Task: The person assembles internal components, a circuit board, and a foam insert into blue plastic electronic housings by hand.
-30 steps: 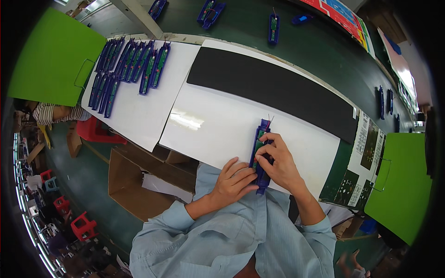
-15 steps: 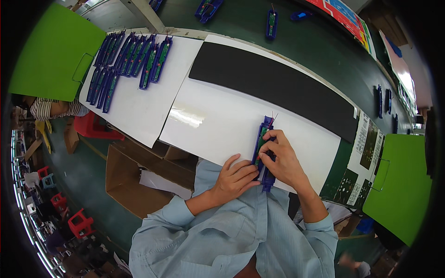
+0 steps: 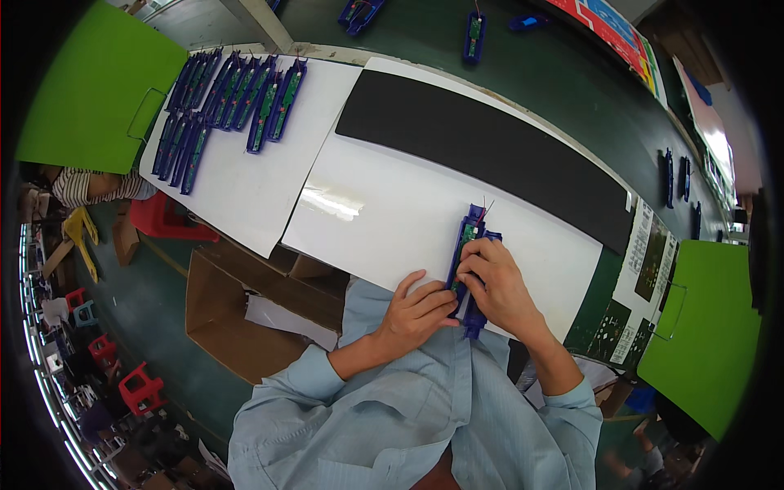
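Note:
In front of me a long blue plastic housing (image 3: pixel 454 263) stands at the table's near edge, its far end pointing away. A narrow green circuit board (image 3: pixel 468 234) lies inside it, and thin wires rise from the far end. My left hand (image 3: pixel 416 310) is closed on the housing's near end, fingertips at its left side. Over the middle of the board my right hand (image 3: pixel 502 286) is pinched; whatever is between the fingertips is hidden. A second blue housing part (image 3: pixel 474 321) shows close along the right side, partly beneath my right hand.
Several filled blue housings (image 3: pixel 260 114) lie in rows on the left white sheet (image 3: pixel 245 192). A black mat (image 3: pixel 474 139) crosses the far part of the table. Green panels (image 3: pixel 98 90) flank both sides. An opened cardboard box (image 3: pixel 237 318) stands below left. More housings (image 3: pixel 474 37) rest on the far green surface.
My right hand has shifted slightly nearer along the board, its fingers drawn closer together. More of the second housing part's far end now shows. My left hand keeps its place.

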Demonstrator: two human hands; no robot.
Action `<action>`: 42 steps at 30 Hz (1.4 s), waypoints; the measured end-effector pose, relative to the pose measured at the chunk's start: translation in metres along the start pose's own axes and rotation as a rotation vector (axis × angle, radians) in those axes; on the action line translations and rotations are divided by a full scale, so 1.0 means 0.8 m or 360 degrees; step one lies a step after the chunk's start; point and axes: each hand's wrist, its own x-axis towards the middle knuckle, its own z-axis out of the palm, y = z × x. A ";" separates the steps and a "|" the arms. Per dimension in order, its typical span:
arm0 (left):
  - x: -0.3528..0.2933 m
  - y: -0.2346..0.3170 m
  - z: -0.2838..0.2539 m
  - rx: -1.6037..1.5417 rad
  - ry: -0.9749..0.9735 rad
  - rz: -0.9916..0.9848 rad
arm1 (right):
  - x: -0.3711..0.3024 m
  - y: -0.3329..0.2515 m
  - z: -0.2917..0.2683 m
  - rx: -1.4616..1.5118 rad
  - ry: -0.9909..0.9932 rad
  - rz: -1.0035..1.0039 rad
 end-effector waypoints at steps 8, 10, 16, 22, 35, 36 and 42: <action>-0.008 0.003 0.004 -0.0001 -0.0024 0.0083 | -0.081 -0.025 0.026 -0.0049 0.0321 0.0464; 0.004 0.018 -0.009 -0.0054 -0.0076 0.0135 | -0.089 -0.024 0.022 0.0121 0.0305 0.0522; 0.181 -0.003 -0.037 0.0209 -0.0173 0.0469 | -0.001 0.040 -0.101 0.0062 0.0509 0.0167; 0.405 -0.178 0.074 0.0389 -0.0149 0.0449 | 0.226 0.223 -0.187 -0.0244 0.0707 0.0526; 0.439 -0.281 0.029 0.0563 0.0228 -0.0209 | 0.470 0.291 -0.221 -0.1014 0.0714 0.0025; 0.437 -0.272 0.026 0.0536 0.0340 -0.0124 | 0.454 0.288 -0.223 -0.0778 0.0885 -0.0136; 0.234 -0.081 -0.070 0.0432 0.0228 0.0015 | 0.139 0.090 -0.136 -0.0684 -0.0010 -0.0318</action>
